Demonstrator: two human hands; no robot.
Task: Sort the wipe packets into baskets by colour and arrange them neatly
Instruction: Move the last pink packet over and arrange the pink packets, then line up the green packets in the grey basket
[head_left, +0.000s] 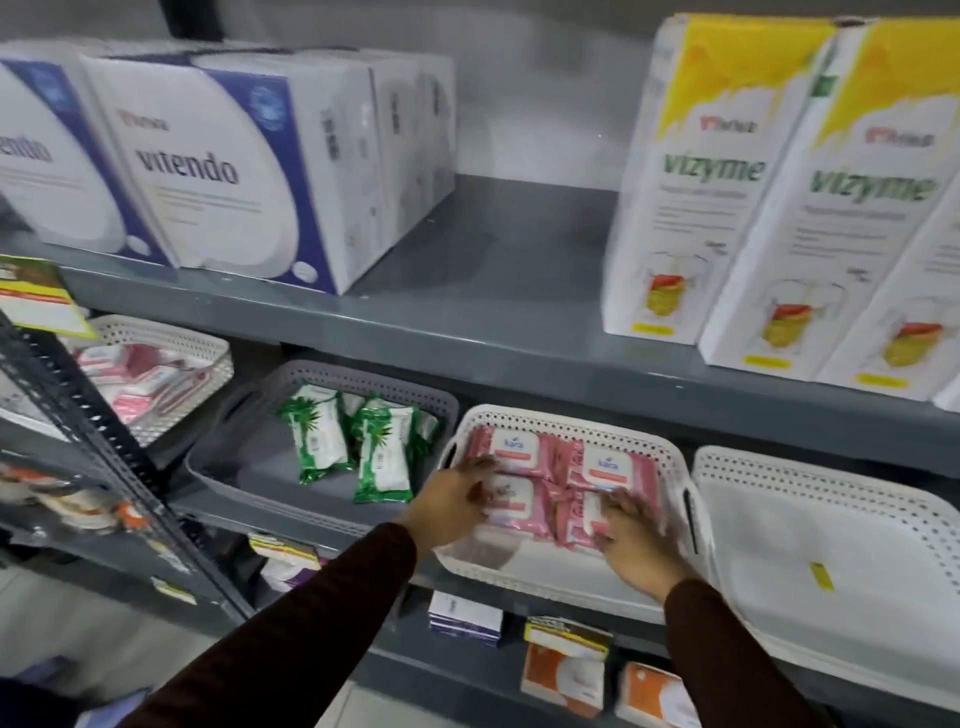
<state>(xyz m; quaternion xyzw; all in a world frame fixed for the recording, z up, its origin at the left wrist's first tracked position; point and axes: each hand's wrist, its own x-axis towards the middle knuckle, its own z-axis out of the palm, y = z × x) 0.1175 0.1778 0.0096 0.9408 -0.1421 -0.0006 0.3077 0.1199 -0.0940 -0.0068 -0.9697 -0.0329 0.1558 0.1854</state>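
Readable brand names on shelf boxes and wipe packets

The white-and-blue boxes (208, 166) on the upper shelf carry the word "vitendo", with only "endo" showing on the cut-off box (47, 156) at the far left. The white-and-yellow cartons (711, 176) on the right read "vizyme" in green; a small red logo line above it is too blurred to read. The pink packets (519, 452) in the white basket (649, 441) show "kara". Print on the green packets (317, 431) is illegible.
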